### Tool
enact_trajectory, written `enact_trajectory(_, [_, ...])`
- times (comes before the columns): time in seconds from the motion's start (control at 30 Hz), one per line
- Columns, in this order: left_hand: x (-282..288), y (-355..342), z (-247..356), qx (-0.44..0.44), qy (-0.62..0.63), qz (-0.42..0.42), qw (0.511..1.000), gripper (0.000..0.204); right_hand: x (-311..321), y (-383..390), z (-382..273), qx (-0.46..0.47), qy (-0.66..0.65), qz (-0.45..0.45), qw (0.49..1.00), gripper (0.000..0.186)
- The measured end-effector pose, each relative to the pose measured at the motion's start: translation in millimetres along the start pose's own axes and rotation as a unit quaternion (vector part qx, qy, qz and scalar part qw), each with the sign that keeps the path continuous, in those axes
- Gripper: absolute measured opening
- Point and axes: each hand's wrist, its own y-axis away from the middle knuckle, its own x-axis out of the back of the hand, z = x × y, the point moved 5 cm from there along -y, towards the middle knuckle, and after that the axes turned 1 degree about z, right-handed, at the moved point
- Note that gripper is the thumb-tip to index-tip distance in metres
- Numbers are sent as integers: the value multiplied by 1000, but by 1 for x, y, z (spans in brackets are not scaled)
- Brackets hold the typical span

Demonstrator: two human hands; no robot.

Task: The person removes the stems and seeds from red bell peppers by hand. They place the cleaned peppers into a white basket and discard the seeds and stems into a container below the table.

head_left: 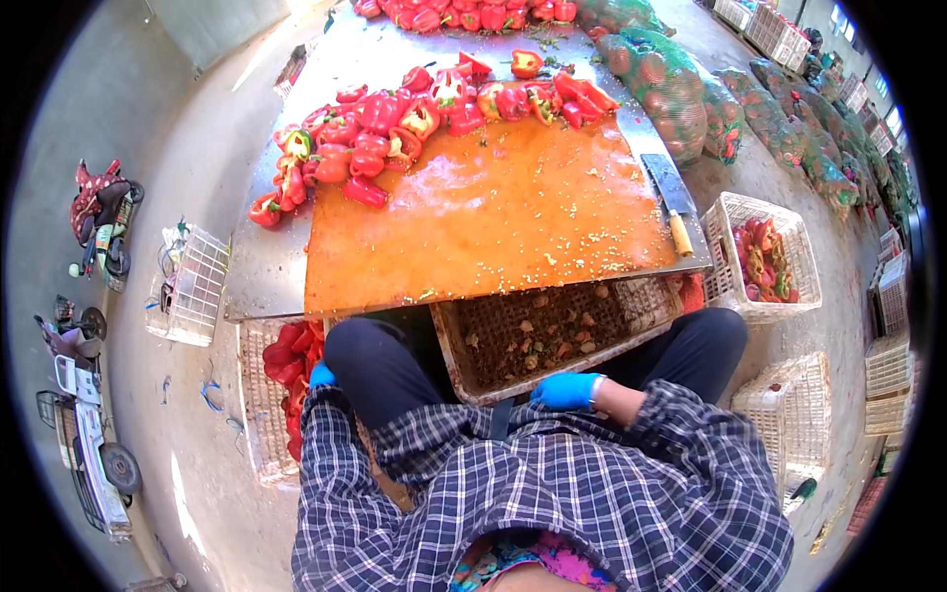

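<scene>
My right hand point(565, 391), in a blue glove, lies on my lap beside the near rim of a dirty crate point(456, 363); its fingers look laid flat and nothing shows in them. Only a bit of my blue-gloved left hand point(322, 375) appears past my left knee, at the crate of red pepper pieces point(286, 360); its fingers are hidden. Ahead stands a metal table with an orange cutting board point(473, 212) strewn with seeds. Cut and whole red peppers point(380, 113) line its far and left sides. A cleaver point(669, 197) with a wooden handle rests at the board's right edge.
More red peppers point(464, 14) are heaped at the table's far end. Right of the table are net sacks point(663, 94), a crate with pepper scraps point(763, 261) and another pale crate point(789, 409). A white crate point(192, 286) and parked vehicles point(94, 434) stand left.
</scene>
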Motion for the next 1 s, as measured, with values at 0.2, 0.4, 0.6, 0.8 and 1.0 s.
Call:
enact_trajectory(0.2, [174,50,126,-30,179,352,918,35,164,120,-36,-124,-261,274,917,31])
enact_trajectory(0.4, [256,-58,240,-155,164,379,897,65,352,125,44,-57,90,608,787,41])
enact_trajectory(0.6, [251,-174,387,-277,84,331,898,80,493,-56,22,19,250,544,801,69])
enact_trajectory(0.8, [215,-250,429,-170,2,216,962,82,598,-226,33,66,213,468,855,105])
enact_trajectory(1.0, [209,-248,420,-227,127,135,956,67,568,-247,16,31,302,398,866,76])
